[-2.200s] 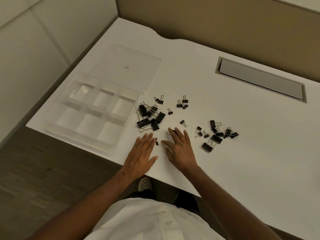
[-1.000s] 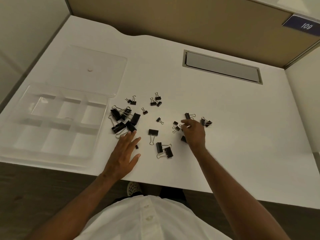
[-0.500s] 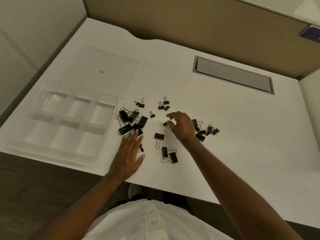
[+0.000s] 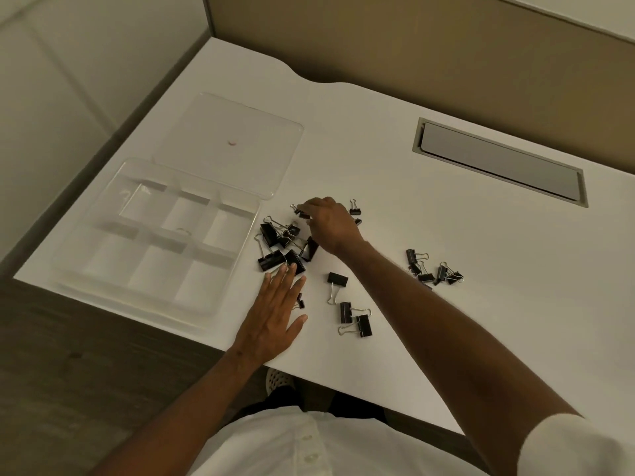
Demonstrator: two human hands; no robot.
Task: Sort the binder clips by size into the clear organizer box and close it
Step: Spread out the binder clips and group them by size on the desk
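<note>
While the white shirt [image 4: 275, 444] fills the nearest edge at 6 o'clock, both bare forearms reach up from it onto the white desk [image 4: 446, 338]. Nearest on the desk, the left hand [image 4: 273, 317] lies flat, palm down, fingers straight and spread, gripping nothing; its fingertips [image 4: 292, 266] touch the near edge of a pile of large binder clips [image 4: 283, 247]. A tiny clip [image 4: 301, 301] lies just beside that hand's index finger, at its 3 o'clock. At 3 o'clock from the left hand, three medium clips [image 4: 350, 309] lie loose, two of them touching. Further out, at 3 o'clock from the pile, a cluster of small and medium clips [image 4: 433, 271] sits partly behind the right forearm. The right hand [image 4: 331, 226] hovers beyond the pile, at its 1 o'clock, fingers curled and pinching a small clip [image 4: 302, 213] at their tips. Two more small clips [image 4: 355, 214] lie just beside that hand at its 3 o'clock. At 9 o'clock from the pile stands the clear organizer box [image 4: 103, 214], open, its six compartments holding no clips that I can make out. Its lid [image 4: 271, 159] lies flat beyond it, at 12 o'clock, touching the box's far edge. Farthest, at 2 o'clock, a grey cable hatch [image 4: 500, 163] is set into the desk before the tan partition [image 4: 412, 39].
</note>
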